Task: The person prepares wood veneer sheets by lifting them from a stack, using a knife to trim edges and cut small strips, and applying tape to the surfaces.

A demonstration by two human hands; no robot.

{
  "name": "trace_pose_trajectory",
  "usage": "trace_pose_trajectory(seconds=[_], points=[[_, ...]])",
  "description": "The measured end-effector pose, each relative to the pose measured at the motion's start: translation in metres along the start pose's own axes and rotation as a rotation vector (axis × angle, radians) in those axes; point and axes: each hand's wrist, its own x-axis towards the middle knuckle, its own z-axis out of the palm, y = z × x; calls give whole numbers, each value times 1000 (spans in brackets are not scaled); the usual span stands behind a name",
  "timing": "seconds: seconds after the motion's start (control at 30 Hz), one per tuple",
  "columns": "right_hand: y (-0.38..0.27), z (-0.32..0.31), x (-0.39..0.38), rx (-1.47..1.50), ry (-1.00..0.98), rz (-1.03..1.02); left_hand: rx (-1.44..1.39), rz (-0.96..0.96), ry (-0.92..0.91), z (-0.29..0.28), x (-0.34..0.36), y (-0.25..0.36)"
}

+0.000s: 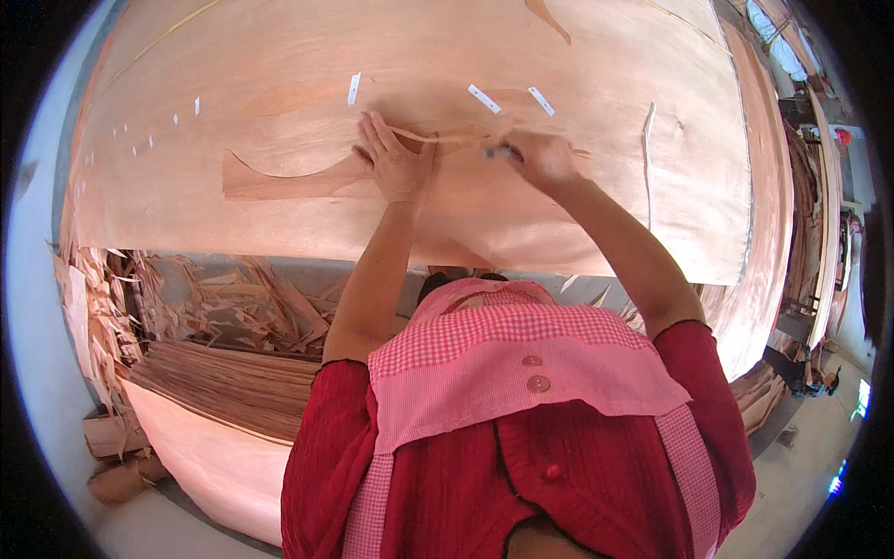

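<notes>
A large, pale reddish wood veneer sheet (559, 219) lies flat in front of me. My left hand (396, 160) presses on it with fingers spread, beside a darker veneer piece (289, 180) with a curved edge. Between my hands runs a narrow, lighter veneer strip (456, 139). My right hand (545, 160) is closed around a small dark tool (507, 151) at the strip's right end; blur and the fingers hide its exact kind. Short white tape pieces (483, 99) lie on the sheet beyond my hands.
A long thin sliver (649, 158) rests on the sheet's right side. Torn veneer scraps (251, 303) heap below the near edge at left, above a stack of veneer sheets (223, 387). More sheets (768, 186) stand along the right side.
</notes>
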Motion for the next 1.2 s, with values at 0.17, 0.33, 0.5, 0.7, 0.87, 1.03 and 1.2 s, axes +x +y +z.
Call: trace_pose_trajectory(seconds=[0.17, 0.33, 0.5, 0.7, 0.87, 1.03, 1.2], points=[[-14, 11, -23, 120, 31, -132, 54, 12, 55, -1, -1, 6], [-19, 25, 56, 34, 78, 383, 17, 32, 6, 2, -2, -1], [-6, 51, 86, -69, -172, 442, -7, 80, -106, -5, 1, -22], [-8, 48, 86, -203, -184, 385, 154, 767, -402, -67, 1, -42], [-3, 54, 93, -189, -175, 363, 45, 1056, -306, -41, 18, -79], [-15, 42, 91, -104, -226, 415, 195, 1181, -375, -103, 49, -151], [2, 54, 88, 96, -144, 466, 833, 823, 146, -187, 105, -168]])
